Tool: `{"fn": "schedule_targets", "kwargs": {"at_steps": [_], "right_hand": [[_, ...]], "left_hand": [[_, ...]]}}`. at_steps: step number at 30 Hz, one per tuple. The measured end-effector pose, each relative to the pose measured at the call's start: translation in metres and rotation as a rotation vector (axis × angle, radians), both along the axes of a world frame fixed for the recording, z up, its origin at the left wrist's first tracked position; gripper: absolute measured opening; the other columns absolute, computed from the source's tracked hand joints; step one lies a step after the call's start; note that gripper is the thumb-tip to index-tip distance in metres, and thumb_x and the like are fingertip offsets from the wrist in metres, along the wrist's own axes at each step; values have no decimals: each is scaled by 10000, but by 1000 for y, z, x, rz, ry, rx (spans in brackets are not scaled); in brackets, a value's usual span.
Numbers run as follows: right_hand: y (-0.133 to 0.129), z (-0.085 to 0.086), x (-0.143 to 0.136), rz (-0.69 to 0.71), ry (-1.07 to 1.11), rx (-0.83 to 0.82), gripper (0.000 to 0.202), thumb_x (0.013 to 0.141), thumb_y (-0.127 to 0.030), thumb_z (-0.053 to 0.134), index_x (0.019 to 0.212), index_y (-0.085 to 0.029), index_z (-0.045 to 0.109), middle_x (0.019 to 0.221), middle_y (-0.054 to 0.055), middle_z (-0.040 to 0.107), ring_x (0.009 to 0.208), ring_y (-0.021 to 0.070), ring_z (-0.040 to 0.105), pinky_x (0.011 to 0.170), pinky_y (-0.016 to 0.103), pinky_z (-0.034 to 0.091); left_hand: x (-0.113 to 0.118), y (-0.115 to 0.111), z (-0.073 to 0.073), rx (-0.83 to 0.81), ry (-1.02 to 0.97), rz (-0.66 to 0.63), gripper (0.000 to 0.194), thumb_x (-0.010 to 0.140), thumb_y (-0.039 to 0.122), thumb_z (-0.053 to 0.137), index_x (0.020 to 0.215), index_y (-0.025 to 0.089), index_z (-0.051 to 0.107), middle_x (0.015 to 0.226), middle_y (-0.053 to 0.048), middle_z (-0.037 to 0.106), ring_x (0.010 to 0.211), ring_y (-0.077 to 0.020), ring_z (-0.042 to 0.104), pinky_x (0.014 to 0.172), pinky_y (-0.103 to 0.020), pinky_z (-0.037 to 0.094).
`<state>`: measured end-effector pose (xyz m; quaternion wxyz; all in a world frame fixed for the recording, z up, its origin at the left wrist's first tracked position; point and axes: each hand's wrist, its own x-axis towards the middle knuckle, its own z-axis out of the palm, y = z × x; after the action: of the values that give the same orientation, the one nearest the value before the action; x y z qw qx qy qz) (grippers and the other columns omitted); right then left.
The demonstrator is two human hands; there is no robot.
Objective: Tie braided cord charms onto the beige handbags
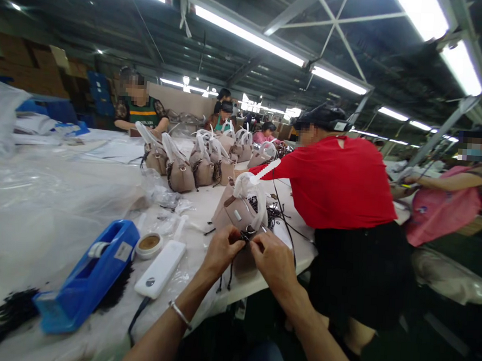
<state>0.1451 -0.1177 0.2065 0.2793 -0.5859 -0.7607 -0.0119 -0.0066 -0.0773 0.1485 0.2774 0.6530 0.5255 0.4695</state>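
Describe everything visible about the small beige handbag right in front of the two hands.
The small beige handbag looks like smooth faux leather, boxy, with a front flap. Its handle is wrapped in white protective paper or film that bunches over the top. It stands on the white table near the edge, slightly tilted. The left hand and right hand meet at its lower front, working a small dark fitting with black cord hanging below; what exactly they pinch is hidden. Loose black cords lie beside it.

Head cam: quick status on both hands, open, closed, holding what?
Left hand: fingers closed, pinching a small dark fitting at the front of the beige handbag.
Right hand: fingers curled on the same fitting; exact grip cannot be told.
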Motion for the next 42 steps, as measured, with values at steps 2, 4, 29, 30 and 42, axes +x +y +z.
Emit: {"fn": "schedule_targets", "kwargs": {"at_steps": [2,4,29,30,42], "right_hand": [[3,1,1,-17,-32,-14,137,879,-194,571,752,-213,619,803,7,649,760,157,595,672,276,343],[6,2,2,-36,-57,-33,145,875,-188,564,740,-212,613,800,6,648,746,153,595,653,276,326],[19,-7,3,98,64,12,110,893,-172,553,835,-211,639,852,25,647,802,180,621,712,282,424],[20,-7,4,119,119,28,101,887,-166,556,880,-209,647,892,33,654,829,179,625,739,283,442],[21,-4,7,312,588,-175,123,841,-265,604,833,-215,717,936,36,712,710,151,656,656,271,522]], "left_hand": [[1,-1,0,-5,17,2,75,727,216,632,780,194,584,721,29,602,685,-146,558,657,-272,407],[3,-1,2,-12,54,14,77,728,216,623,799,198,599,755,20,622,708,-153,567,668,-276,404],[8,0,10,-122,-295,-112,129,791,284,540,704,189,532,663,16,541,652,-150,514,630,-275,388],[9,-3,11,-98,-277,-85,129,807,276,527,708,194,523,671,17,533,667,-154,505,646,-281,378],[6,-16,15,152,-185,-26,175,935,293,434,879,198,569,804,-16,617,765,-170,583,727,-300,448]]}}
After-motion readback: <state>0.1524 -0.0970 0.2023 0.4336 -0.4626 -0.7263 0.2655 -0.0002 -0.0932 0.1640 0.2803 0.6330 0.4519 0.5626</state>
